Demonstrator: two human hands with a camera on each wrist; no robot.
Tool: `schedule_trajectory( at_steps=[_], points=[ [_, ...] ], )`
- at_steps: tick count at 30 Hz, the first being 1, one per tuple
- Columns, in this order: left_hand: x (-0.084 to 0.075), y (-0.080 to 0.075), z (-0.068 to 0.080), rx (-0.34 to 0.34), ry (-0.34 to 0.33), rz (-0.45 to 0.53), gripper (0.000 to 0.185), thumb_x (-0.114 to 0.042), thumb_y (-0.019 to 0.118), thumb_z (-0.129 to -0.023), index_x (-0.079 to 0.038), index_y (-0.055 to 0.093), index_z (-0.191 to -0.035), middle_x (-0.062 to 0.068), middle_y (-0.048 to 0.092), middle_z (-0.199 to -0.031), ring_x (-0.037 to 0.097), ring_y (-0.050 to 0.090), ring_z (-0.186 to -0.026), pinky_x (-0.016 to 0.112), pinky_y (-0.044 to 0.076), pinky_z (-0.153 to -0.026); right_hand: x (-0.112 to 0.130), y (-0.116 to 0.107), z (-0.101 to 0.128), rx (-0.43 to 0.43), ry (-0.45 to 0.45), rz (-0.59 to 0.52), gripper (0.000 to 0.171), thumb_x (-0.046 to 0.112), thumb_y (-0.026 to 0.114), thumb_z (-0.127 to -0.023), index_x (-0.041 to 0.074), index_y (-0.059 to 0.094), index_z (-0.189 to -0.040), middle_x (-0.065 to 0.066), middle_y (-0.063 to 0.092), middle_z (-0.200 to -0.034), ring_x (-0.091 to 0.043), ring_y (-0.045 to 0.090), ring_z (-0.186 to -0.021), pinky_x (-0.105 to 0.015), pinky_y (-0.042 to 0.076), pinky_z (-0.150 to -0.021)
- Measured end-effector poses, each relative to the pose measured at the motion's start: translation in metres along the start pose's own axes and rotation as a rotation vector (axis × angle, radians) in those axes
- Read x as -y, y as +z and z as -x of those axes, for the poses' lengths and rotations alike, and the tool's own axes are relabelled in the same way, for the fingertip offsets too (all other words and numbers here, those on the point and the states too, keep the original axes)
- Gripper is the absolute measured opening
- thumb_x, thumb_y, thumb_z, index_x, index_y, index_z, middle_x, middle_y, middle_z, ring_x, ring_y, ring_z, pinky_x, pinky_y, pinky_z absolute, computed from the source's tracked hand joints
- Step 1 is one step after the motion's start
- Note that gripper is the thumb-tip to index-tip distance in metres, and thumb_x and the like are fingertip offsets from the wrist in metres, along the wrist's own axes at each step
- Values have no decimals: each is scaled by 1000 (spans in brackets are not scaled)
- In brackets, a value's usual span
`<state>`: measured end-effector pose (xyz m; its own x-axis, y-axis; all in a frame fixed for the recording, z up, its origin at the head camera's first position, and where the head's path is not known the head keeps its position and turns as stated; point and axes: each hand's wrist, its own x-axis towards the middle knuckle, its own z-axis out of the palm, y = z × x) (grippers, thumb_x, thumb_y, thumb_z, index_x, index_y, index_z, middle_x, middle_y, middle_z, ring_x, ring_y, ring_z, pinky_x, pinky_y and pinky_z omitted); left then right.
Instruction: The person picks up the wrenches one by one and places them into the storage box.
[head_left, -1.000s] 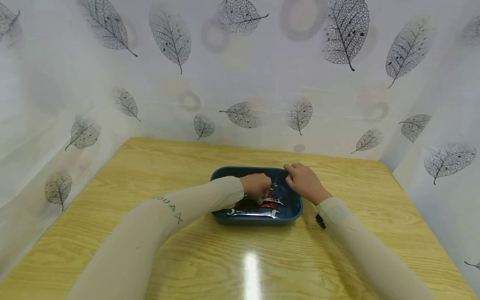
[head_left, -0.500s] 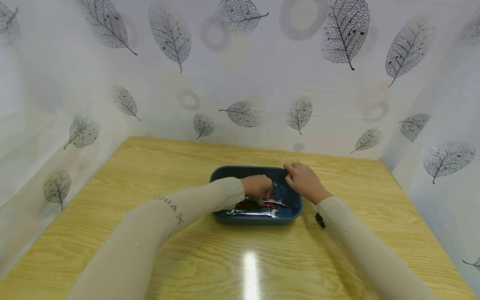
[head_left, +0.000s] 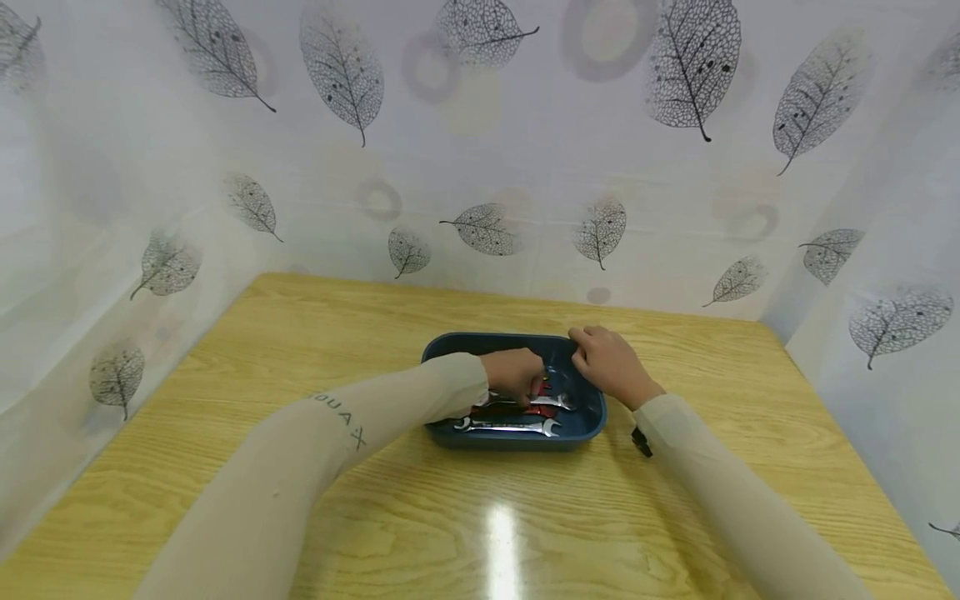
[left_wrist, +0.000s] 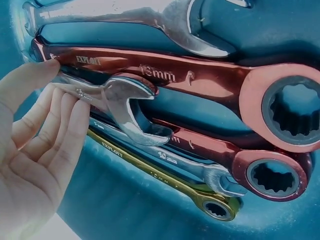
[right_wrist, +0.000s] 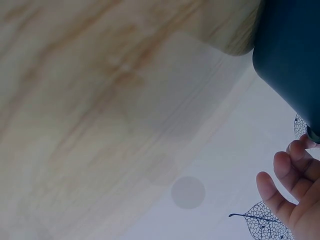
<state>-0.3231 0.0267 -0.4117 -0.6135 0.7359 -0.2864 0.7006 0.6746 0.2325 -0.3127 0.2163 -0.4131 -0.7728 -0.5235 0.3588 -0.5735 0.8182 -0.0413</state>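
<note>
Both hands work at the tray (head_left: 450, 346): left hand (head_left: 513, 375) pinches a silver wrench (left_wrist: 117, 100) above red wrenches (left_wrist: 200, 80); right hand (head_left: 611, 362) clasps the rim.

Both arms wear long, close-fitting beige sleeves that end at the wrists, leaving the left hand (head_left: 513, 375) and the right hand (head_left: 611, 363) bare. The left sleeve (head_left: 337, 433) carries small dark lettering along the forearm. A small black piece sits under the right sleeve (head_left: 712, 475) at the wrist.

Glossy metal wrenches (left_wrist: 150, 75), varnished wood table (head_left: 375, 517)
</note>
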Motion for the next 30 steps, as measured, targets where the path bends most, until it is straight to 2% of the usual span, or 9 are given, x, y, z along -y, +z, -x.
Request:
schedule_trajectory(
  at_steps=[4, 13, 23, 30],
  points=[
    [-1, 0, 0, 9, 4, -13, 13, -15, 76, -76, -16, 67, -85, -5, 66, -85, 7, 59, -75, 21, 48, -67, 0, 0, 0, -3, 0, -1, 3, 7, 49, -84, 8, 48, -82, -3, 41, -62, -16, 38, -56, -30, 32, -53],
    [-4, -4, 4, 31, -45, -37, 17, -21, 77, -75, -19, 65, -86, -6, 64, -84, 8, 55, -70, 23, 45, -63, 3, -2, 0, 0, 5, 1, 3, 7, 50, -84, 8, 47, -82, -3, 41, -63, -17, 38, -56, -30, 33, -53],
    [-8, -17, 13, 18, 0, -66, 21, -22, 76, -77, -17, 66, -95, -5, 65, -87, 6, 59, -69, 21, 48, -63, 2, -1, 1, -12, -5, 11, 4, 6, 50, -84, 8, 47, -81, -3, 40, -62, -16, 37, -55, -29, 31, -53],
    [-11, -26, 19, 9, 8, -23, 20, -20, 71, -81, -13, 66, -99, -3, 66, -89, 6, 57, -67, 21, 46, -62, 1, 1, 1, -21, -14, 16, 6, 6, 49, -84, 8, 45, -79, -3, 39, -61, -16, 37, -55, -29, 31, -53]
  ],
)
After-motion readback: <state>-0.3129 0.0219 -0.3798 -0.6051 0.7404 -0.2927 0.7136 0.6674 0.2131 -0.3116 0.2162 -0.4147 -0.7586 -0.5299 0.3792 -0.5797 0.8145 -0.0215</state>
